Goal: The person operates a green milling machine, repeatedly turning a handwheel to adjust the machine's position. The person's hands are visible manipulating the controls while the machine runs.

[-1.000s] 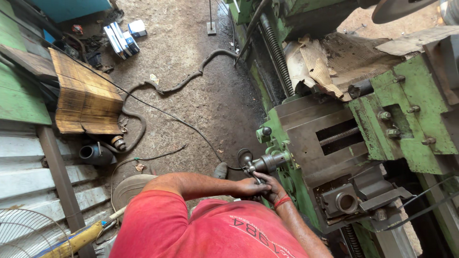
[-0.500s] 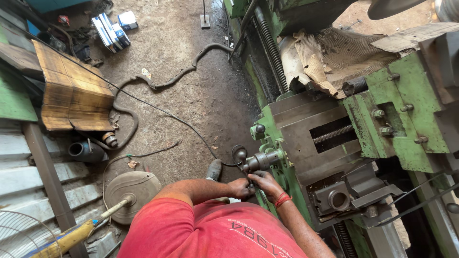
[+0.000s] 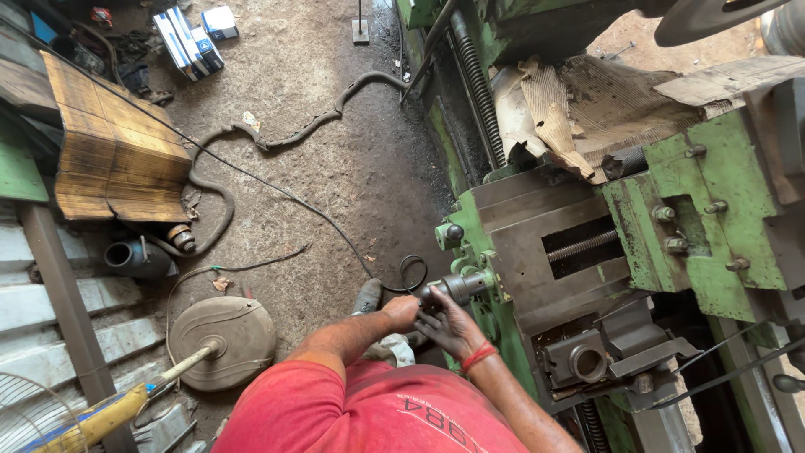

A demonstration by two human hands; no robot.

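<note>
Hands [image 3: 428, 320] clasped around lathe handle [image 3: 457, 288].

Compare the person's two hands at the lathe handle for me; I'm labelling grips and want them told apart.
The left hand is curled into a fist at the end of the grey metal crank handle, while the right hand lies flatter beneath it with fingers spread. The right hand's wrist carries a red band; the left hand's wrist is bare. Both are bare and meet at the same handle on the green lathe.

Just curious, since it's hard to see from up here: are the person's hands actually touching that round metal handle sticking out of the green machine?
Touching. In the head view, the left hand and right hand both close around the near end of the metal handle, with no gap showing.
</note>
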